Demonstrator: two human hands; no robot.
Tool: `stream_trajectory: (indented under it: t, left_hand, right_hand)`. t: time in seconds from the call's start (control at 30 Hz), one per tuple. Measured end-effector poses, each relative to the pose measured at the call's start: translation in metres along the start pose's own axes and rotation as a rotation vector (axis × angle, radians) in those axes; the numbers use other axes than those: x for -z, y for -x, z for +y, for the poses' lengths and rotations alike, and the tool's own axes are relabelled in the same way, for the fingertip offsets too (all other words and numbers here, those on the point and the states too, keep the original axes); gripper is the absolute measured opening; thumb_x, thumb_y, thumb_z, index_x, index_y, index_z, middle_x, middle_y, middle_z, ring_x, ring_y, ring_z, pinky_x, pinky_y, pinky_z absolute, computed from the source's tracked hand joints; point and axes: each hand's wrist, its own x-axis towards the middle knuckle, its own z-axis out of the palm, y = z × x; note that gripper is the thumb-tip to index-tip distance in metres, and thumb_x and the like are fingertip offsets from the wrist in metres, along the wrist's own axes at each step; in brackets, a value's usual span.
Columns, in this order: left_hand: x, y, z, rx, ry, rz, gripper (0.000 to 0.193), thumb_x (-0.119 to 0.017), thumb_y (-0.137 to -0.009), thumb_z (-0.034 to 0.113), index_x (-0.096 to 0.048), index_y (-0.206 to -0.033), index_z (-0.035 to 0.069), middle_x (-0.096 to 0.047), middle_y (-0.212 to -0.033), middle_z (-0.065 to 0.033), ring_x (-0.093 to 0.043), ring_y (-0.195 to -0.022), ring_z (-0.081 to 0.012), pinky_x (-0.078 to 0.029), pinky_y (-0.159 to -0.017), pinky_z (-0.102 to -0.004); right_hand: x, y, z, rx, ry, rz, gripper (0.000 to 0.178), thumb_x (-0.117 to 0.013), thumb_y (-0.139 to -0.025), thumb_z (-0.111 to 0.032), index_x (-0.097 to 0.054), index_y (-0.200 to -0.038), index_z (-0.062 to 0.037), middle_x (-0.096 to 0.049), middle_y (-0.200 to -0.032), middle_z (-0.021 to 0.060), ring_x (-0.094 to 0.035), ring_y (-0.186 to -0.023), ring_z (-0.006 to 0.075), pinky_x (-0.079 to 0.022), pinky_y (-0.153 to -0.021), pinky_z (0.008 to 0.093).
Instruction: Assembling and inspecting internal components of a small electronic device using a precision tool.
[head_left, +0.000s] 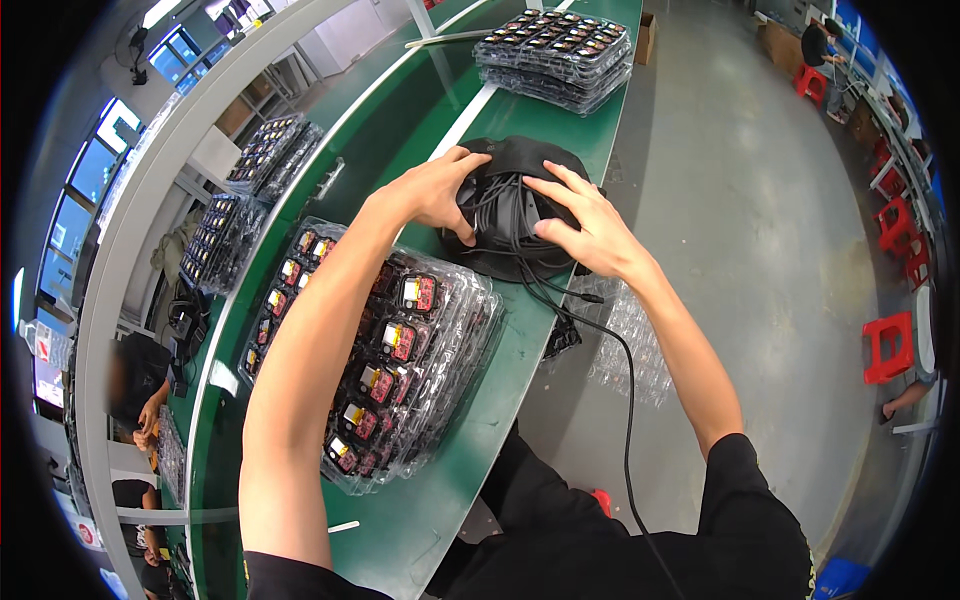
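A soft black fabric bag (545, 152) lies on the green bench near its right edge, its mouth facing up. Inside it sits a bundle of coiled black cable (490, 205), with one strand running out over the bench edge toward my body. My left hand (435, 192) curves round the bag's left side, thumb and fingers apart on its rim. From the right, my right hand (590, 225) grips the other side, fingers over the rim and thumb by the cables. A cable plug (592, 298) sticks out below the bag.
Stacked clear plastic trays (450, 345) of small red-and-black devices stand under my left forearm. Another tray stack (555, 60) is at the bench's far end. A white divider (465, 120) runs along the bench. Red stools (888, 347) line the right side; people sit at left and far right.
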Motion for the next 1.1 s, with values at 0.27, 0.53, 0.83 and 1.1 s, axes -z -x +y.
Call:
stream_trajectory:
  t: [0.27,0.53,0.83,1.1]
  left_hand:
    - [-0.006,0.002,-0.014,-0.026,-0.007,0.075,0.113,-0.102,-0.056,0.033,-0.057,-0.154,0.001,-0.062,-0.142,-0.0193,-0.059,-0.136,-0.0389,-0.049,-0.117,-0.0453]
    - [-0.007,-0.003,-0.017,-0.008,-0.039,0.058,0.107,-0.102,-0.058,0.035,-0.062,-0.146,-0.009,-0.066,-0.138,-0.0236,-0.064,-0.132,-0.0390,-0.052,-0.115,-0.0438]
    - [-0.004,-0.004,-0.023,0.062,0.072,0.059,0.084,-0.092,-0.068,0.028,-0.067,-0.141,-0.007,-0.067,-0.137,-0.0241,-0.067,-0.128,-0.0380,-0.053,-0.115,-0.0420]
    - [-0.006,-0.016,-0.015,0.006,-0.067,0.087,0.053,-0.076,-0.078,0.006,-0.072,-0.130,-0.005,-0.076,-0.121,-0.0260,-0.071,-0.119,-0.0432,-0.058,-0.104,-0.0476]
  right_hand:
    - [-0.031,0.001,-0.012,0.102,0.349,0.189,0.102,-0.094,-0.077,-0.051,-0.051,-0.164,-0.0212,-0.045,-0.168,0.0211,-0.043,-0.155,0.0440,-0.040,-0.125,0.0560]
    - [-0.033,0.002,-0.019,0.159,0.303,0.294,0.098,-0.093,-0.081,-0.046,-0.050,-0.163,-0.0134,-0.053,-0.160,0.0223,-0.051,-0.147,0.0425,-0.046,-0.121,0.0523]
    - [-0.049,0.012,-0.046,0.538,0.645,-0.034,0.026,-0.085,-0.082,-0.031,-0.081,-0.081,-0.0052,-0.054,-0.162,0.0164,-0.037,-0.160,0.0312,-0.034,-0.127,0.0611]
    - [-0.080,0.002,-0.053,0.531,0.870,0.067,0.016,-0.075,-0.078,-0.019,-0.078,-0.079,-0.0034,-0.058,-0.155,0.0176,-0.043,-0.156,0.0334,-0.038,-0.121,0.0665]
